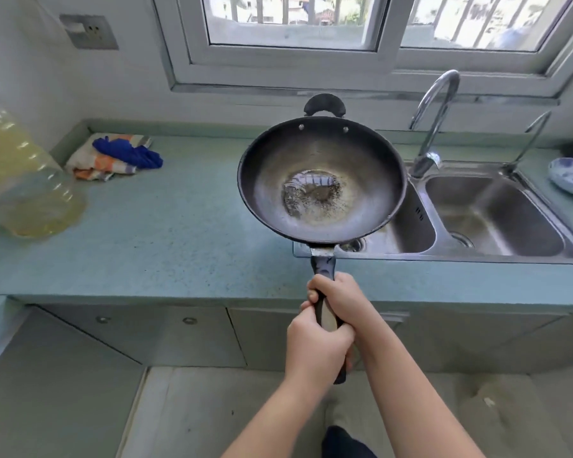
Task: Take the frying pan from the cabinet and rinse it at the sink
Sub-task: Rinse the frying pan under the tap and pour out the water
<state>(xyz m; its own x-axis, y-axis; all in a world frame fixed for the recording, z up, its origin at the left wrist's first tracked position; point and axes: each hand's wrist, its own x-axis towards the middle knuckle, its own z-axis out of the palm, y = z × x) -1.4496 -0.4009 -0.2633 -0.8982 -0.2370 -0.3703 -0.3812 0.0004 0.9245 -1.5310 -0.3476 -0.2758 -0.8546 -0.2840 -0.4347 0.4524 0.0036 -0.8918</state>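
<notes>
Both hands are curled tight around the long black handle of the round, dark metal frying pan (321, 180), so it is already out of the cabinet and held in the air. The left grip (315, 347) sits low on the handle, nearest the person's body. The right grip (336, 300) wraps the handle just above it and is the one closer to the bowl.

The pan's long axis runs straight away from the person toward the window. The bowl lies beyond both grips, and the small black loop handle is on its far side. The bowl looks roughly level and open upward, with a patch of pale, speckled residue at its middle.

The pan hangs over the back edge of the pale green stone table (162, 226) and covers part of the left basin of the two-basin stainless steel sink (460, 256). The curved chrome tap (434, 127) stands just past the pan's right rim.

Judging from this, rinsing has not begun. The coming move probably needs the bowl swung rightward and lowered under the spout, with the right grip steering and the left steadying the handle's end.
</notes>
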